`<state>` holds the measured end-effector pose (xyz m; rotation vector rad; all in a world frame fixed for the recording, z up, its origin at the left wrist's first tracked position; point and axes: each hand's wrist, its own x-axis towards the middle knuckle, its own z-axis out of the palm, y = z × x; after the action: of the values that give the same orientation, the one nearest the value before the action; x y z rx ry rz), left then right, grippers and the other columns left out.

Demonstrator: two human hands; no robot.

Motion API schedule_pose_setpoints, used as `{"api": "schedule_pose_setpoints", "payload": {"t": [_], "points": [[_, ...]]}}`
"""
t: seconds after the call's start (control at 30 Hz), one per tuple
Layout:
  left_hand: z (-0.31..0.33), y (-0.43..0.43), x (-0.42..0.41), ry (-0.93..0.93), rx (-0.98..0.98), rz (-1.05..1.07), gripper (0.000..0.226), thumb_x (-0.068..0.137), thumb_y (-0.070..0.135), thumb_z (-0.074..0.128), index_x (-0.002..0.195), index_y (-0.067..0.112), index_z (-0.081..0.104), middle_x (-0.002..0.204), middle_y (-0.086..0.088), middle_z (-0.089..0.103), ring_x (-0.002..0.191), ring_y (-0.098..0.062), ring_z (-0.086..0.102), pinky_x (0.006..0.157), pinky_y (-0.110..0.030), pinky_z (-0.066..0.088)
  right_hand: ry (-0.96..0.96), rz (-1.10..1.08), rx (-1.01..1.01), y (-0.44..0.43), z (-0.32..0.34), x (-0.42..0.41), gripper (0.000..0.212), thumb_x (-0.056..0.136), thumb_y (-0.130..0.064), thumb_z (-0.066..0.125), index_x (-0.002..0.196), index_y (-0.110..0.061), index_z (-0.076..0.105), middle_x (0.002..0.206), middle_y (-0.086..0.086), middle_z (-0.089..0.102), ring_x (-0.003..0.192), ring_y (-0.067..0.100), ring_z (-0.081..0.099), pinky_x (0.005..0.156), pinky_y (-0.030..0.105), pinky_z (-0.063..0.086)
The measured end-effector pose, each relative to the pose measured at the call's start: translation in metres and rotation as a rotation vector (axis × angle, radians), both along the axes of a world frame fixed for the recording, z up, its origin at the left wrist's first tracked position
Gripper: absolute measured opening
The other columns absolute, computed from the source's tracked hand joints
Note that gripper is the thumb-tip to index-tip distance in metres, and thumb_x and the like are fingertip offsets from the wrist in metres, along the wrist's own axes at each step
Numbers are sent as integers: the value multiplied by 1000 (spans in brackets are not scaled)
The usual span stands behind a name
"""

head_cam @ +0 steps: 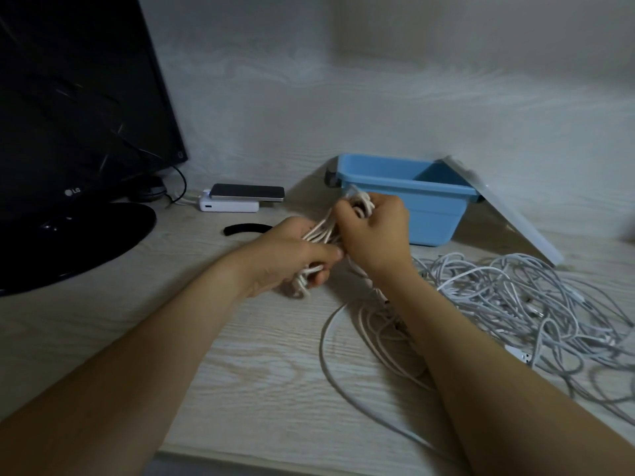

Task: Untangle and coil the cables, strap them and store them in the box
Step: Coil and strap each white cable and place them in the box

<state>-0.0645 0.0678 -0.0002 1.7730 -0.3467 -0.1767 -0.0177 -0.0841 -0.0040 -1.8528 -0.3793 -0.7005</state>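
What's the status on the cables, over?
Left hand and right hand grip half-coiled white cable. Black strap lies untouched on desk. Blue plastic box open. Tangled white cables heaped at right.

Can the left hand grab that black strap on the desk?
Probably yes. The black strap lies on the desk close beside the left hand, with nothing between. But that hand grips the coiled cable, so it must let go first.

A white cable bundle (320, 232), folded in long loops, is in the centre of the frame. A tangled pile of white cables (508, 297) lies at the right. The black strap (245, 229) lies flat, left of centre. The blue box (433, 221) stands open, upper right of centre, its pale lid (515, 218) leaning on its right side
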Motion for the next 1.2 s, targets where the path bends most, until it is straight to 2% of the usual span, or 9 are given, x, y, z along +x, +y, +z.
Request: {"api": "schedule_pose_setpoints", "payload": {"t": [0.13, 0.27, 0.43, 0.57, 0.7, 0.8, 0.9, 1.0, 1.2], "points": [[1, 0, 1, 72, -131, -80, 9, 105, 5, 57, 101, 2, 65, 83, -12, 71, 76, -23, 74, 70, -33, 61, -26, -74, 22, -5, 0, 2, 40, 86, -18, 67, 53, -17, 45, 46, -5, 45, 46, 6, 34, 48, 28, 30], [1, -4, 0, 136, -155, -79, 8, 108, 5, 49, 103, 4, 55, 74, -4, 61, 55, -16, 59, 61, -34, 58, -46, -114, -23, -1, -2, 4, 34, 89, -23, 68, 61, -14, 50, 52, -1, 53, 49, 12, 43, 52, 30, 34], [-1, -4, 1, 160, -169, -13, 8, 109, 6, 45, 104, 9, 50, 68, -1, 48, 51, -13, 42, 54, -31, 50, 11, -14, 88, -1, 6, -9, 38, 101, -53, 58, 92, -17, 59, 66, -7, 61, 60, 8, 56, 59, 29, 45], [-6, -4, 7, 129, -117, 119, 10, 111, 11, 47, 100, 11, 47, 66, -1, 42, 49, -13, 43, 43, -25, 44, -231, -57, 169, 1, 16, -19, 21, 113, -31, 44, 100, -16, 51, 61, -8, 49, 52, 5, 45, 51, 27, 34], [-12, 1, 15, 63, -85, 186, 20, 111, 13, 48, 91, 9, 51, 63, 0, 45, 49, -12, 46, 43, -26, 42, -361, 71, -33, 7, 13, -22, 15, 111, -17, 50, 99, -13, 59, 64, -14, 50, 54, 5, 48, 55, 16, 31], [-12, 6, 18, -19, -31, 238, 20, 110, 11, 47, 95, 4, 57, 67, -5, 50, 53, -14, 52, 48, -28, 46, -380, 92, -201, 11, 6, -16, 16, 105, -21, 61, 94, -14, 71, 63, -13, 57, 55, 5, 53, 56, 22, 40], [-9, 6, 15, -93, -15, 264, 28, 108, 3, 43, 90, 7, 64, 75, -12, 53, 63, -24, 51, 52, -31, 49, -351, 87, -315, 12, 2, -14, 22, 102, -34, 60, 94, -23, 77, 67, -7, 68, 59, 15, 63, 59, 38, 52], [-11, 6, 15, -123, 15, 267, 27, 106, 3, 43, 93, 5, 67, 80, -16, 57, 71, -29, 54, 60, -36, 50, -287, 101, -370, 15, 0, -15, 22, 100, -33, 59, 91, -24, 77, 69, -6, 70, 63, 17, 64, 63, 41, 53], [-14, 4, 17, -219, 83, 293, 21, 103, 5, 48, 101, 9, 69, 80, -11, 67, 72, -23, 61, 60, -34, 51, -91, 73, -190, 20, -2, -16, 14, 96, -18, 67, 86, -17, 76, 70, -9, 71, 68, 7, 67, 62, 18, 49]]}}
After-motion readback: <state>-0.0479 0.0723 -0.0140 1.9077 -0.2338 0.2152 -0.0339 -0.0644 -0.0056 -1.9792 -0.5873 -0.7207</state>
